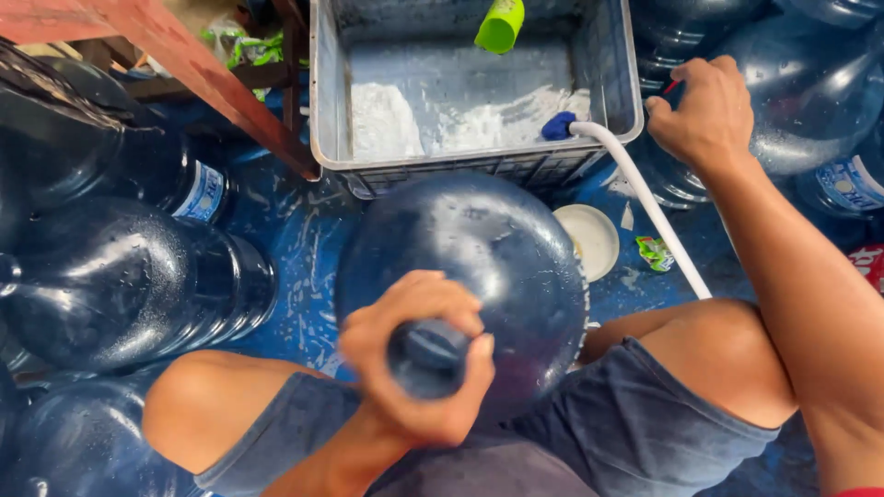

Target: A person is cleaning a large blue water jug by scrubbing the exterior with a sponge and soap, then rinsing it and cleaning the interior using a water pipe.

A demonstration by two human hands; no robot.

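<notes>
A big dark-blue water jug (pixel 465 267) stands between my knees, seen from above. My left hand (pixel 419 373) is wrapped around its neck, fingers closed on it. My right hand (pixel 704 115) is raised at the upper right over another jug (pixel 806 101), fingers curled around a small red thing that I can barely see. A white hose (pixel 645 202) with a blue tip (pixel 557 126) runs from beside my right knee into a grey plastic crate (pixel 331 120).
The crate holds white foam and a green cup (pixel 500 25). Several more blue jugs (pixel 120 276) crowd the left and upper right. A red wooden table leg (pixel 212 78) slants at upper left. A white lid (pixel 589 239) lies on the wet blue floor.
</notes>
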